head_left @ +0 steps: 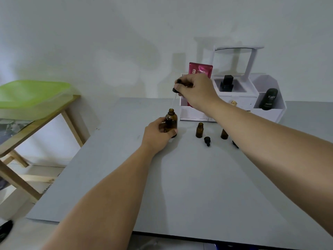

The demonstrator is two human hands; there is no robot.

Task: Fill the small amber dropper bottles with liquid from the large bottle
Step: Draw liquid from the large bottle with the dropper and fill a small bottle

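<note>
**Dropper lifted clear, large bottle braced for the transfer**

My right hand [195, 91] is closed around the dropper cap [175, 90], fingers pinching its black bulb, so the glass pipette [173, 100] hangs straight down above the large bottle [171, 121]; held upright like this, I judge, whatever it has drawn up will not run out. My left hand [158, 134] wraps the large bottle from its left side, fingers curled round the amber body, pressing it onto the desk [198, 177] so its open neck cannot tip.

To the right of the large bottle stands a small amber bottle [199, 130], uncapped, with its black cap [207, 141] lying just beside it. Further right, a second small bottle [224, 134] is half hidden by my forearm. Behind the large bottle sits a white organiser [234, 105].
</note>
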